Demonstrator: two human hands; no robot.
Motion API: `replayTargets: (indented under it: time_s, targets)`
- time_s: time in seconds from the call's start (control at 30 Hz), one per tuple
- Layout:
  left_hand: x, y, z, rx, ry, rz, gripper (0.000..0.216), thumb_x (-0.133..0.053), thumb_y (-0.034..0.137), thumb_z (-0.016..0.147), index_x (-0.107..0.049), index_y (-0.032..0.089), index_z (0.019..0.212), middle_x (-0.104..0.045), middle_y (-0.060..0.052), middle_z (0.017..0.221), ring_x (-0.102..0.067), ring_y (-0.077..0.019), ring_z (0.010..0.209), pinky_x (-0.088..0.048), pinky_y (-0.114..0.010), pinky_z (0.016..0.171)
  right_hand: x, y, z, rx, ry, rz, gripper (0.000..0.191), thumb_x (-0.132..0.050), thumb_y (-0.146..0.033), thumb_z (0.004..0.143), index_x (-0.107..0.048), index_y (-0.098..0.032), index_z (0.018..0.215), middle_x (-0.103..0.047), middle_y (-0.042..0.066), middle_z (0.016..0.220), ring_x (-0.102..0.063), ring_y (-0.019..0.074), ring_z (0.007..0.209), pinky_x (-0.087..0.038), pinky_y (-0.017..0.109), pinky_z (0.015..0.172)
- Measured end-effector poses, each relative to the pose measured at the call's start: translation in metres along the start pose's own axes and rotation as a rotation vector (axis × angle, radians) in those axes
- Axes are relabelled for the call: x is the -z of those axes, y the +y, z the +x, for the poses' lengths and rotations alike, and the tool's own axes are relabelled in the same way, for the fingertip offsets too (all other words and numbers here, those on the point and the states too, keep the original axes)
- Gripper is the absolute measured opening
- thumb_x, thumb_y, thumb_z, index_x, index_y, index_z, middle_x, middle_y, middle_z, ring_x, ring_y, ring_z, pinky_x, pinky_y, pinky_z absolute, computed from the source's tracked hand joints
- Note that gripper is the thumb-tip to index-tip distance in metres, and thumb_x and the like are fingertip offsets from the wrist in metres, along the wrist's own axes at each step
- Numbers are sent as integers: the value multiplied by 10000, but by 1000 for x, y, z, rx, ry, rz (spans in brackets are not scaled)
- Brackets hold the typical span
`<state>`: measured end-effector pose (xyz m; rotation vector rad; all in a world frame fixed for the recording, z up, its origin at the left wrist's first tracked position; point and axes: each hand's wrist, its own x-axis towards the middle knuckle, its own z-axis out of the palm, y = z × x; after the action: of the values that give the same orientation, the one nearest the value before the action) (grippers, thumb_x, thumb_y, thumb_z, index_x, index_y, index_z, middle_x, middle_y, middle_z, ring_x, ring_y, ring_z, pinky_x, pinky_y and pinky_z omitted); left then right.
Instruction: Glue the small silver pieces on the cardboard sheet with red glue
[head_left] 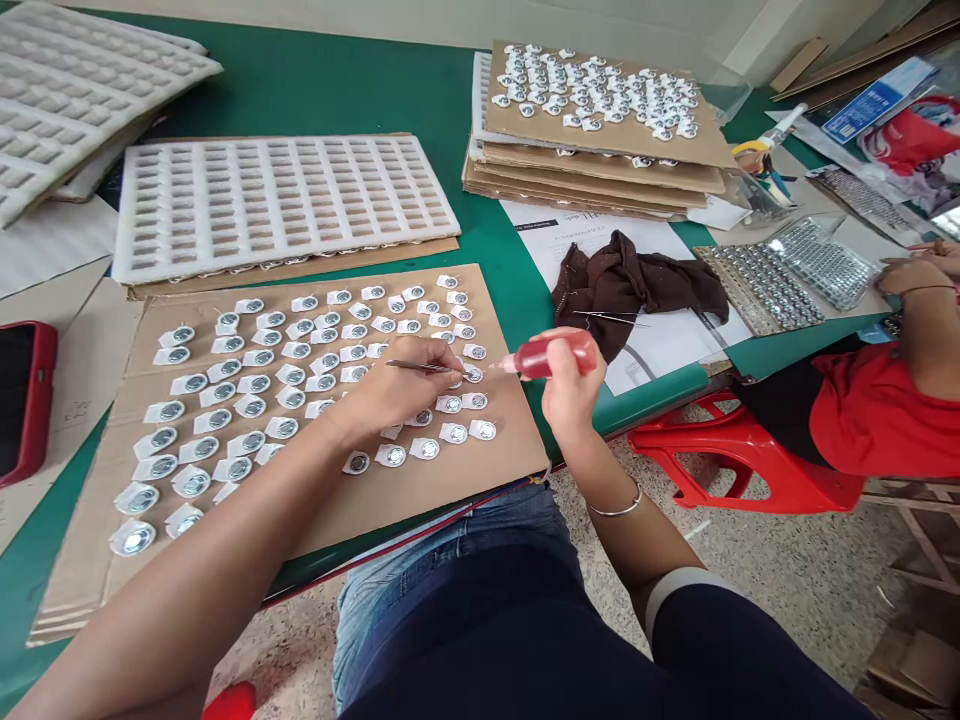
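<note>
Round metal pieces (300,385) sit in rows on your cardboard sheet (420,500); your left hand (397,385) pinches tweezers (424,367) on one, your right hand (570,385) grips the red bottle (551,356), seemingly mid-gluing; bring its nozzle precisely on.

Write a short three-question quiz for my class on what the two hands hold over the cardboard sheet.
1. True or false: the right hand holds a red bottle.
2. What does the left hand hold? A) scissors B) tweezers C) a brush
3. Fill in: the small round parts lie in rows on a sheet of ____.

Key: 1 true; 2 B; 3 cardboard.
</note>
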<state>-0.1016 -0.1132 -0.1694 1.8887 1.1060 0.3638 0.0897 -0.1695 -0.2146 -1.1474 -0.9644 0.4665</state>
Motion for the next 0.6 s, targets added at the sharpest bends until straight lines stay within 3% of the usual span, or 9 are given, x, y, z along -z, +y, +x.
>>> replayTargets:
  time_s: [0.1,0.23,0.4,0.6]
  targets:
    - [1,7,-1,20,32,-43,165,-607,312,756,-671,168,806,-631,-24,680,-536,-119,578,-384,-213,493,5,4,11,-209,30,201,325,-494,-523,797,-486,-217,905,-583,-2,732,-575,114,511,-413,234,372]
    - [5,21,-12,26,140,-10,174,-619,328,764,-680,186,844,-655,-18,733,-576,-136,656,-422,-222,564,13,0,26,-296,46,297,333,-438,-546,814,-460,-236,934,-565,-5,741,-592,116,534,-374,221,347]
    - [-1,17,-39,-94,276,132,183,-594,333,818,-685,202,908,-685,-19,876,-615,-157,795,-448,-244,693,9,-7,39,-225,19,227,365,-373,-570,850,-497,-229,892,-571,28,833,-629,119,603,-359,213,339]
    - [-29,2,-60,-243,269,172,167,-545,275,876,-645,219,996,-676,-18,1009,-615,-157,892,-455,-267,798,-17,-7,32,-59,-148,84,421,-415,-627,830,-479,-243,993,-566,39,881,-619,132,630,-387,229,334]
